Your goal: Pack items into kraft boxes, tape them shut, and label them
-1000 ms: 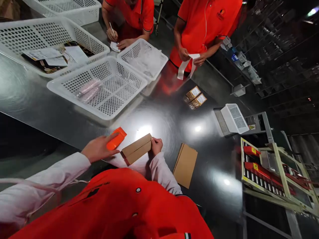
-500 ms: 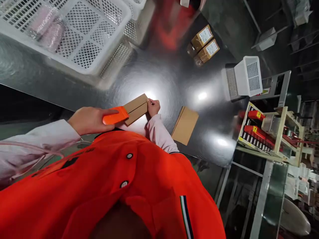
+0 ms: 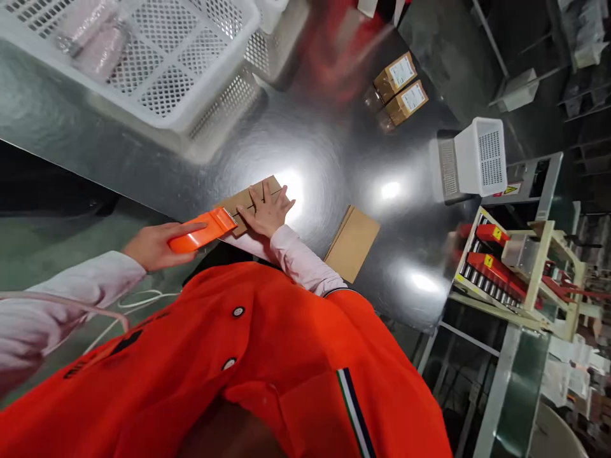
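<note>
My left hand (image 3: 160, 247) is wrapped round an orange tape dispenser (image 3: 203, 231). The dispenser's toothed front end rests against the near-left end of a small flat cardboard box (image 3: 273, 184), where a dark seam runs along the top. On top of that box my right hand (image 3: 266, 213) lies with its fingers spread, palm down. The hand covers part of the seam. A short stack of flat cardboard pieces (image 3: 356, 242) lies on the metal table to the right of my right hand.
The shiny metal table (image 3: 305, 165) bears a large white basket (image 3: 174, 70) with bubble-wrapped pink packs (image 3: 102, 48). Two labelled cartons (image 3: 400, 95) stand farther back. A smaller white basket (image 3: 480, 156) sits at the right edge, beside a roller machine (image 3: 494, 261).
My right hand has gone from pinching the box's far end to lying spread on its top. The tape dispenser has moved back toward the left, to the box's near end.
</note>
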`<state>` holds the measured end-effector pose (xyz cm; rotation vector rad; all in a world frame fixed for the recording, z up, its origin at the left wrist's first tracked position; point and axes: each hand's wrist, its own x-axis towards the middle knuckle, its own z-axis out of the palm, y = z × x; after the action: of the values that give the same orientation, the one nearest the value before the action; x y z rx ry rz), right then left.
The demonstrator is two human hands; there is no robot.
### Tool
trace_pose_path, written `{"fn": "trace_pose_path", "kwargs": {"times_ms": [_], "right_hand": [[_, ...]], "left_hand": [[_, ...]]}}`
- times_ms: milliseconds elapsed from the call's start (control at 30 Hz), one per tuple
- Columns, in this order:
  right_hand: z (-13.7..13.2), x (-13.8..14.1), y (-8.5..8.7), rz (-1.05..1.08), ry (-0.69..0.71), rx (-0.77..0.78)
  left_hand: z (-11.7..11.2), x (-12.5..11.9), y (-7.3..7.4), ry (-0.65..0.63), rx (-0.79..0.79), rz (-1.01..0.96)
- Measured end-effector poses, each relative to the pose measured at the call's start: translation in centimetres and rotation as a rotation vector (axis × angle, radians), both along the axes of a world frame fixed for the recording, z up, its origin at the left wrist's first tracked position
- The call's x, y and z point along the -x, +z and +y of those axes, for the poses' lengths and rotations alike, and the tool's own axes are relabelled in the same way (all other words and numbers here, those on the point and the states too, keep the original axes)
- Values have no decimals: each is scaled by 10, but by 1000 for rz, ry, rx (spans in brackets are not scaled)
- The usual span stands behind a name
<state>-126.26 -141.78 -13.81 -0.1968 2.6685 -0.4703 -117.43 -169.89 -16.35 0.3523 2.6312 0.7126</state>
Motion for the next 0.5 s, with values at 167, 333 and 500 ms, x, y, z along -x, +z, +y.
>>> {"fn": "trace_pose_path", "kwargs": {"times_ms": [167, 333, 500], "right_hand": [[-10, 5, -5, -86, 16, -46], [-21, 3, -14, -33, -34, -75], [-20, -9, -18, -6, -45, -38]], "left_hand": [[5, -12, -9, 74, -30, 40], [16, -6, -6, 20, -39, 59], [-18, -65, -18, 102, 142, 12]]}}
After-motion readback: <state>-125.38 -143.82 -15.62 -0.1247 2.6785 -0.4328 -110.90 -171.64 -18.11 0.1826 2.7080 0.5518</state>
